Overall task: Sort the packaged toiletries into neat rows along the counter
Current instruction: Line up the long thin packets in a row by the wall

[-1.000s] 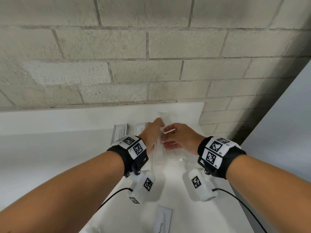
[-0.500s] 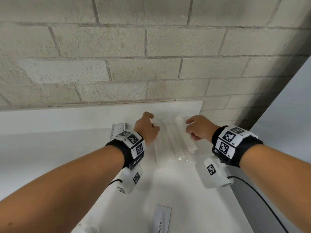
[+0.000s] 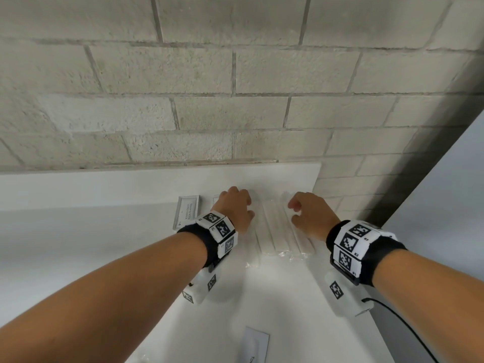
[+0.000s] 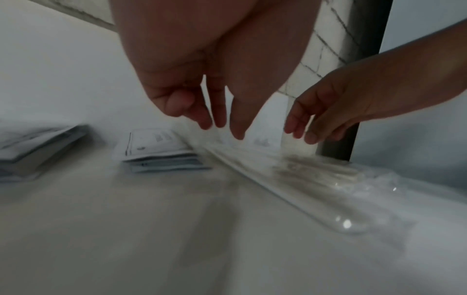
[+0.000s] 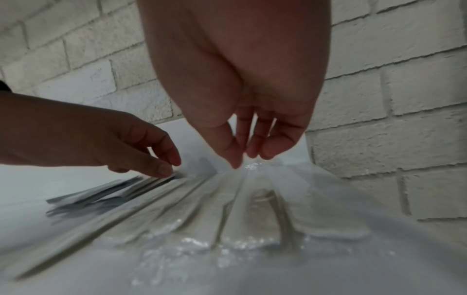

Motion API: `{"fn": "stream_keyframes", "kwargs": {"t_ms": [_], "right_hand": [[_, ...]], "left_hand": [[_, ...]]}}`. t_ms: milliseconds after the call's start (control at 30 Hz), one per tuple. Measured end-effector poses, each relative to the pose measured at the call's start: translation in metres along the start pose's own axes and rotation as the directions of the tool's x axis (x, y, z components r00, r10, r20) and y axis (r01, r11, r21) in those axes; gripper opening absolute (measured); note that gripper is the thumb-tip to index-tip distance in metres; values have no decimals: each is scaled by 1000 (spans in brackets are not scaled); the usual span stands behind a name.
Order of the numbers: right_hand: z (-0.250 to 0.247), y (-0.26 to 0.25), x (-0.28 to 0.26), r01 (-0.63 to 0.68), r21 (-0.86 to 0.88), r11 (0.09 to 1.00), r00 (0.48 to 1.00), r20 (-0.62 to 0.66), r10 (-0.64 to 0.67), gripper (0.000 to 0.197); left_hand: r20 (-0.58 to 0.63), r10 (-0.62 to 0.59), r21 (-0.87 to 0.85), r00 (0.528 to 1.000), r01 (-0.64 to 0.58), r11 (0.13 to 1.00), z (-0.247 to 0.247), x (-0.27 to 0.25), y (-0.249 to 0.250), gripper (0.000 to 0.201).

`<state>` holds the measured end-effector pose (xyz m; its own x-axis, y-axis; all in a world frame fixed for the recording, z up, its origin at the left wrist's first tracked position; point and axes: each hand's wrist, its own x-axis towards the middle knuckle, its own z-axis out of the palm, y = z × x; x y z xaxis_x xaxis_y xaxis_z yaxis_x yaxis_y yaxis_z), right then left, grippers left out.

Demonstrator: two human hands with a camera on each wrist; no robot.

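Several long white toiletries in clear wrappers (image 3: 279, 231) lie side by side on the white counter (image 3: 104, 244), running away from me. My left hand (image 3: 245, 205) hovers over their left edge, fingers hanging straight down (image 4: 227, 127) with nothing held. My right hand (image 3: 294, 212) is over their right side; its fingertips (image 5: 252, 154) point down at the far ends of the wrappers (image 5: 227, 209), touching or just above them. Left of the row lie flat white sachets (image 3: 187, 214) and a second stack (image 4: 159, 151) beside my left hand.
A grey block wall (image 3: 235, 113) backs the counter, which ends at a dark corner gap (image 3: 408, 158) on the right. A white toothpaste box (image 3: 255, 347) and a clear packet (image 3: 145, 360) lie near the front edge.
A second ago both hands held a clear packet together above the counter. They have since spread apart and moved toward the wall, and the wrapped items lie flat in a row.
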<state>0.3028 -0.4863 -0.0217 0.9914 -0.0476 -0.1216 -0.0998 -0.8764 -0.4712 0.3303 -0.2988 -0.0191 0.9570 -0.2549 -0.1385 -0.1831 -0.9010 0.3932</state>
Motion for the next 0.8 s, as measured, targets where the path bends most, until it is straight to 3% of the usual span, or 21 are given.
{"fn": "stream_keyframes", "kwargs": {"t_ms": [100,167,233,500,800], "right_hand": [[6,-11,-7,197,-37,980,973,128,-191,35],[12,-18,-11,257,-111,960,941,255,-223,45],[18,-23,-14,297,-212,931,918,331,-217,51],[24,-31,-16,389,-349,853,891,378,-252,57],[22,-31,-11,324,-274,905,913,341,-224,57]], "left_hand": [[112,93,79,989,-102,992,-4,-11,0,39],[196,94,162,976,-127,979,-5,-19,-2,47],[206,70,209,976,-113,971,-2,-24,-9,52],[157,-1,203,988,-31,979,4,-21,-21,54],[147,36,181,989,-63,981,1,-19,-16,49]]}}
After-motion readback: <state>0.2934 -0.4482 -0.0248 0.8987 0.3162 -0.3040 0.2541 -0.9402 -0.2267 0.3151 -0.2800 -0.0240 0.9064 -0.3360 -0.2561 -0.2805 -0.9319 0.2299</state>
